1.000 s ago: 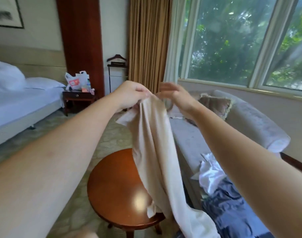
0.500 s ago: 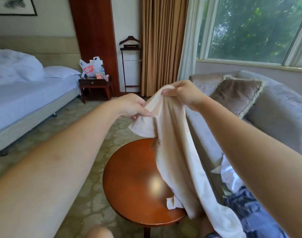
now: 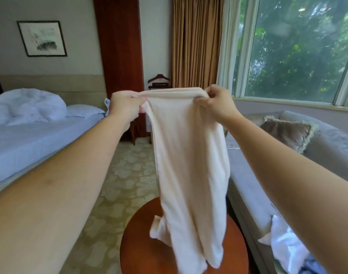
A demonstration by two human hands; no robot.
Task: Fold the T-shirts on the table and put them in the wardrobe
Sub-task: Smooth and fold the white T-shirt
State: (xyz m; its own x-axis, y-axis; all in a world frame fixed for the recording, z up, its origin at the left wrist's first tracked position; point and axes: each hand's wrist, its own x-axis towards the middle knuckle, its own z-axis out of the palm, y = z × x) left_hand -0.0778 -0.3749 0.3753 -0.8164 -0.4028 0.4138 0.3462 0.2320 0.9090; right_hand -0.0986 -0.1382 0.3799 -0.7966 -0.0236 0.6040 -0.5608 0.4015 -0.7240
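Head view looks out along two bare forearms, and from where I stand the person has a cream T-shirt [image 3: 189,155] lifted up in front of them at arm's length. Left hand [image 3: 125,104] has its fingers curled round one end of the shirt's top edge, thumb tucked underneath, and right hand [image 3: 214,103] pinches the other end with fingers bent over the fabric, so a short band of cloth is stretched between the two fists. From there the shirt hangs straight down in a long narrow drape, gathered rather than spread flat, with a small bunched flap sticking out on its lower left side. Its bottom end dangles over the round wooden table [image 3: 141,250]; that part is blurred, so I cannot tell whether it touches the tabletop. Just to the right of the table runs a grey sofa [image 3: 248,184] with a fringed cushion [image 3: 287,133] against its back, and a crumpled white garment [image 3: 283,244] lies on the seat with some blue cloth [image 3: 311,267] beside it at the frame's edge. Off to the left is a bed [image 3: 40,139] with a rumpled duvet [image 3: 30,103] and a pillow [image 3: 84,110], a framed picture [image 3: 42,38] on the wall above. Behind the shirt hang tan curtains [image 3: 196,42] beside a big window [image 3: 297,48] full of green leaves
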